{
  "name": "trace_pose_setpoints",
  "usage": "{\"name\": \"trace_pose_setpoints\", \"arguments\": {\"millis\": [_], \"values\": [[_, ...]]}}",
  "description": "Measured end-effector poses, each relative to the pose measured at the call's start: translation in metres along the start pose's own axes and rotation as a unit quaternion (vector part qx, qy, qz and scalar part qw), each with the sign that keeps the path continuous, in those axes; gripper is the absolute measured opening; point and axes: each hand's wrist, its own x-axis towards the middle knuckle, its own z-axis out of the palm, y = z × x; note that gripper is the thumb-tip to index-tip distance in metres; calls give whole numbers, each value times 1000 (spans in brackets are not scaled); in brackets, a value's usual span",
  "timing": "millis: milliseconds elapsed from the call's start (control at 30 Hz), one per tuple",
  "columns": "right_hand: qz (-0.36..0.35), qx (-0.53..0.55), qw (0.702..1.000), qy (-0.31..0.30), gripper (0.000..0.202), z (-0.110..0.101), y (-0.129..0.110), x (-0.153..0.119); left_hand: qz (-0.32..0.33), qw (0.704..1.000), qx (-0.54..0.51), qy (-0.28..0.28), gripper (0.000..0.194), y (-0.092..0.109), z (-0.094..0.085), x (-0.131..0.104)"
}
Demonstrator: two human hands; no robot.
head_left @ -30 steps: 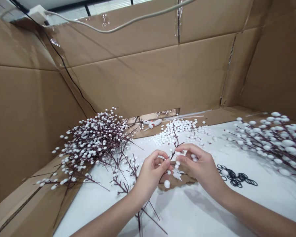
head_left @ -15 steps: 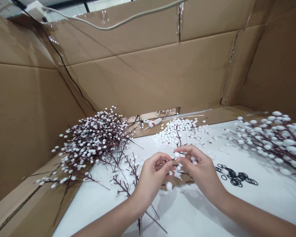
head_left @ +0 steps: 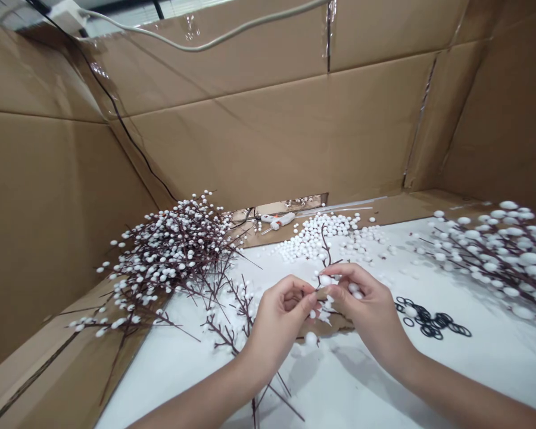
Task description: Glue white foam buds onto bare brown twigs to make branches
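Observation:
Near the middle of the white surface, my left hand (head_left: 280, 319) is closed in a pinch on a thin brown branch (head_left: 326, 245); the fingers hide the exact spot. Facing it, my right hand (head_left: 367, 305) pinches a white foam berry (head_left: 325, 280) against that branch with thumb and forefinger. The branch's bare tip sticks up beyond my right fingertips. More white berries show under and between the hands, one larger ball (head_left: 311, 339) hanging just below them. A piece of brown cardboard lies beneath the hands.
Berry-covered branches are heaped at left (head_left: 170, 256) and right (head_left: 495, 256). Bare twigs (head_left: 226, 339) lie beside my left forearm. Loose white berries (head_left: 315, 235) and a glue gun (head_left: 277, 221) are at the back. Black rings (head_left: 433, 322) lie right. Cardboard walls (head_left: 250, 137) surround everything.
The whole view has shifted slightly. My left fingertips have come a touch closer to my right fingers; both hands keep their pinch on the branch and berry.

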Motion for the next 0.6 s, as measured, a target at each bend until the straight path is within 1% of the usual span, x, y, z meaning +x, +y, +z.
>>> {"name": "trace_pose_setpoints", "arguments": {"millis": [300,467,600], "values": [[-1,7,1000,-2,12,0,-1,0,4,1000,-1,-2,16,3,-1,1],[-20,31,999,-1,10,0,1,-1,3,1000,-3,-2,14,2,-1,0],[-16,43,999,6,9,1,2,-1,-12,1000,-20,-7,14,2,-1,-3]]}}
